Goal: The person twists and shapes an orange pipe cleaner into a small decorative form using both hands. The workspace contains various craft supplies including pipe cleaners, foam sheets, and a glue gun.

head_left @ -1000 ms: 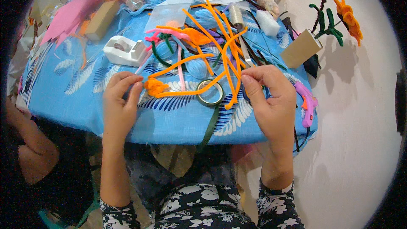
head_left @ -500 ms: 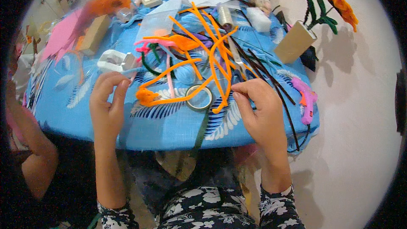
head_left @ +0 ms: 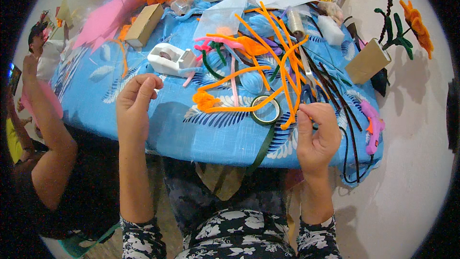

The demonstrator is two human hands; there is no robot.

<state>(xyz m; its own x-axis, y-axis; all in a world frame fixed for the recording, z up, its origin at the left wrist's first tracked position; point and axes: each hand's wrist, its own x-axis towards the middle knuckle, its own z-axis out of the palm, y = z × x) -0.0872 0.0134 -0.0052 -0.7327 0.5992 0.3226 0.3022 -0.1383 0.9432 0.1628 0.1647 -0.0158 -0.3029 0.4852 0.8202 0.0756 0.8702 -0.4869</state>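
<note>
My left hand (head_left: 136, 100) hovers over the near left part of the blue patterned tablecloth (head_left: 158, 124), fingers curled and thumb against forefinger, with nothing visible in it. My right hand (head_left: 316, 134) is at the table's near right edge with its fingertips pinched together. It sits beside the end of an orange pipe cleaner (head_left: 287, 123) and the black pipe cleaners (head_left: 335, 93). A dark bit shows between its fingers, but I cannot tell whether it grips one. A tangle of orange pipe cleaners (head_left: 268, 52) and a green tape roll (head_left: 265, 110) lie between my hands.
A white tape dispenser (head_left: 167, 60) stands left of the tangle and a cardboard box (head_left: 143, 25) behind it. At the right are a pink glue gun (head_left: 373, 123) and a cardboard block (head_left: 368, 61) holding a pipe-cleaner flower (head_left: 417, 21). Another person's arm (head_left: 48, 129) is raised at the left.
My hands have moved apart. The left hand rose away from the orange curl, and the right hand dropped toward the near table edge. The view shifted, so the table now sits further right.
</note>
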